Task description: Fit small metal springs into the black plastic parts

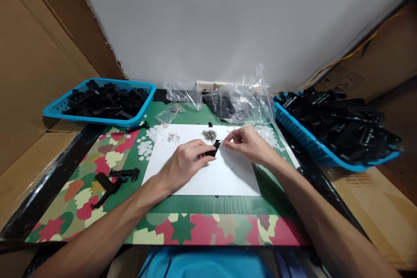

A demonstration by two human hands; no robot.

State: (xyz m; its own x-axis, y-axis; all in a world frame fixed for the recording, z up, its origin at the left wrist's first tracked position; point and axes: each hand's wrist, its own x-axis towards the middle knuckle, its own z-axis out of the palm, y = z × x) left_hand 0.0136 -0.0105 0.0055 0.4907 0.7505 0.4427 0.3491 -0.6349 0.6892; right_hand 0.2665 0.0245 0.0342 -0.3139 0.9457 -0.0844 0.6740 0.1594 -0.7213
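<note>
Above the white sheet [202,180], my left hand [187,158] pinches a small black plastic part [213,150] between thumb and fingers. Just to the right of that part is my right hand [244,141], its fingers closed on a thin metal rod [231,134] that sticks out to the upper left. Whether its fingertips also grip something tiny cannot be made out. A pile of small metal pieces [209,135] lies behind my left hand on the sheet. Further left is a looser scatter of shiny small pieces [173,137].
Blue baskets full of black plastic parts stand at the left [48,112] and right [325,154]. White discs [145,147] lie left of the sheet, more [267,134] to its right. Clear plastic bags [247,104] line the wall. Loose black parts [107,186] rest on the patterned mat [208,228].
</note>
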